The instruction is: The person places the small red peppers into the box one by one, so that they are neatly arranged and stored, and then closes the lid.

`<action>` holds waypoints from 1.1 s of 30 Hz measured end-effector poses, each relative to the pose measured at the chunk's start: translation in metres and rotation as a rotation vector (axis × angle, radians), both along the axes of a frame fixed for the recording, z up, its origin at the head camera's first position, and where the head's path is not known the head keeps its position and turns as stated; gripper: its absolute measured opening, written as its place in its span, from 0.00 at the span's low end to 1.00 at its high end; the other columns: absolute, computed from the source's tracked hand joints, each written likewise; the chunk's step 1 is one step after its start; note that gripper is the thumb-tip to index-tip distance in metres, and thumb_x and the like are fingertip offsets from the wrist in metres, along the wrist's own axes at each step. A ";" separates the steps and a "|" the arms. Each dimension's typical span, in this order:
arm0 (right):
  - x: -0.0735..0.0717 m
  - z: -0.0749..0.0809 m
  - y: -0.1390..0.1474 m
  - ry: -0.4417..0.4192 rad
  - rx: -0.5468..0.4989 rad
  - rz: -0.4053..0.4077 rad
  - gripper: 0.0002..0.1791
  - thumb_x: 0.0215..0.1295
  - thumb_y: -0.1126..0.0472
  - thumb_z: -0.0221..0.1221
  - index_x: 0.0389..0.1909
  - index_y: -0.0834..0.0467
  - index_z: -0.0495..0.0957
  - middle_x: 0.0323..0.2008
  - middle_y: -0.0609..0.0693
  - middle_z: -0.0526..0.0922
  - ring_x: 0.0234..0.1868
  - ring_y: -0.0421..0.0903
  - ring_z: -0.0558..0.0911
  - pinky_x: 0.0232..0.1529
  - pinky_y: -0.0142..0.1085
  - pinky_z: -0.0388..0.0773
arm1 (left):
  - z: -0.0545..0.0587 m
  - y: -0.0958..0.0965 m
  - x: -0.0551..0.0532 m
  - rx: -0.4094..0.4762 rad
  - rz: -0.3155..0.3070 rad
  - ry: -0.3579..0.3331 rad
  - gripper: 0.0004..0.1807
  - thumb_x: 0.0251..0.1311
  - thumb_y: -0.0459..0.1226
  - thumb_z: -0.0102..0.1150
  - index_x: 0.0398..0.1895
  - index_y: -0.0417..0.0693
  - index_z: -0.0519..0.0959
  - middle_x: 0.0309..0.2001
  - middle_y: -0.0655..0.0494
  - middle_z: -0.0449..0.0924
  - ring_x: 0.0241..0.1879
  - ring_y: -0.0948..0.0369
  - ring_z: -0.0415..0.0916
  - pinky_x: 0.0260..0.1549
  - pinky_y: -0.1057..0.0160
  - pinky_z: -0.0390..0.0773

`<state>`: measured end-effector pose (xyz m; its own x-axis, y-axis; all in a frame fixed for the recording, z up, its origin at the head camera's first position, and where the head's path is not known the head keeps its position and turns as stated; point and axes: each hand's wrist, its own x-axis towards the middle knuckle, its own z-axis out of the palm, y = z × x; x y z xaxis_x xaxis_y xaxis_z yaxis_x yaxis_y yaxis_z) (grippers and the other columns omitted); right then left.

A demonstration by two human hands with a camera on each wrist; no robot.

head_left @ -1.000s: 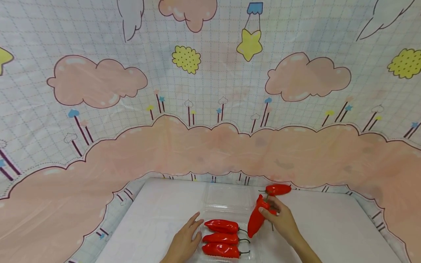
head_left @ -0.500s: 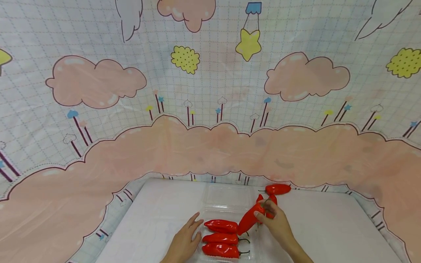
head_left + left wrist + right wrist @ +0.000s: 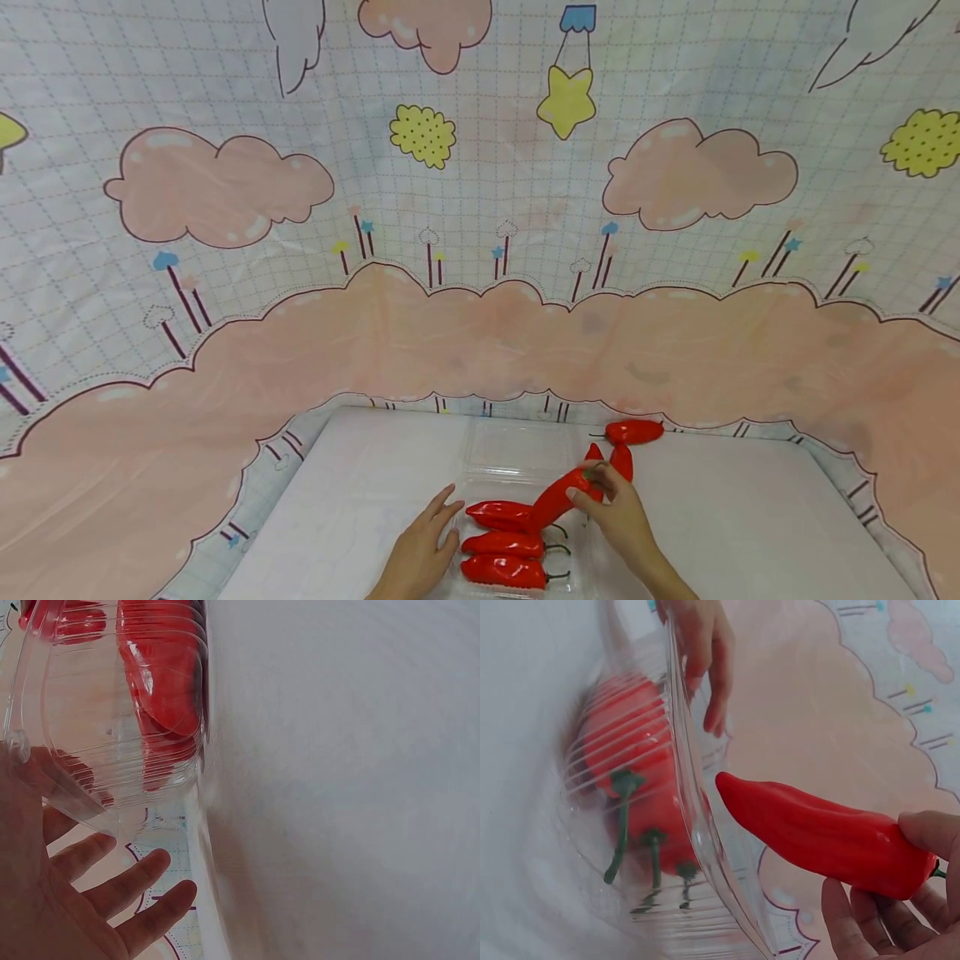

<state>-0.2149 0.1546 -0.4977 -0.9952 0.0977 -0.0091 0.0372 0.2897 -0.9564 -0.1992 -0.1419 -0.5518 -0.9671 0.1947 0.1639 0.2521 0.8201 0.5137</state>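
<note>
A clear plastic clamshell box (image 3: pixel 525 487) lies open on the table, with three red peppers (image 3: pixel 504 572) lying side by side in it, green stems to the right. My right hand (image 3: pixel 621 515) holds another red pepper (image 3: pixel 557 502) near its stem end, thumb on one side and fingers on the other. The held pepper's pointed tip slants down to the left and overlaps the farthest pepper in the head view. At the box's left side is my left hand (image 3: pixel 420 548), fingers spread and nearly straight; its left wrist view shows them beside the ribbed wall (image 3: pixel 90 735).
The box's lid (image 3: pixel 517 446) lies folded back on the far side. Right of it, partly behind my right hand, are more red peppers (image 3: pixel 622 458). One further pepper (image 3: pixel 634 431) lies near the table's back edge. A patterned curtain (image 3: pixel 480 333) rises behind the white table (image 3: pixel 360 467).
My right hand has carried its pepper left, from beside the box to over its far right part. Peppers behind that hand show more now. The left hand has stayed put.
</note>
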 end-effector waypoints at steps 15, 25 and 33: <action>0.001 -0.006 -0.013 -0.011 -0.046 0.015 0.25 0.55 0.56 0.71 0.53 0.55 0.77 0.47 0.52 0.82 0.52 0.50 0.78 0.46 0.41 0.86 | -0.001 0.000 -0.001 -0.002 -0.003 -0.009 0.22 0.64 0.40 0.57 0.62 0.51 0.76 0.72 0.53 0.66 0.59 0.51 0.78 0.51 0.45 0.82; 0.002 -0.013 -0.018 0.002 -0.001 0.046 0.25 0.55 0.58 0.71 0.53 0.56 0.77 0.45 0.49 0.83 0.53 0.48 0.79 0.50 0.40 0.83 | -0.001 0.000 -0.001 -0.004 -0.011 0.005 0.22 0.64 0.40 0.57 0.61 0.51 0.77 0.71 0.53 0.67 0.58 0.52 0.78 0.51 0.46 0.82; 0.001 -0.017 -0.022 0.008 -0.036 0.065 0.25 0.54 0.58 0.71 0.53 0.55 0.77 0.44 0.48 0.83 0.51 0.48 0.78 0.49 0.35 0.81 | 0.000 0.001 -0.001 -0.007 -0.001 0.008 0.22 0.63 0.40 0.57 0.61 0.51 0.77 0.71 0.53 0.67 0.59 0.51 0.78 0.51 0.46 0.82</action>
<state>-0.2135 0.1325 -0.5147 -0.9995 0.0326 -0.0031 0.0114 0.2567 -0.9664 -0.2000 -0.1413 -0.5515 -0.9657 0.1964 0.1700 0.2565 0.8237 0.5057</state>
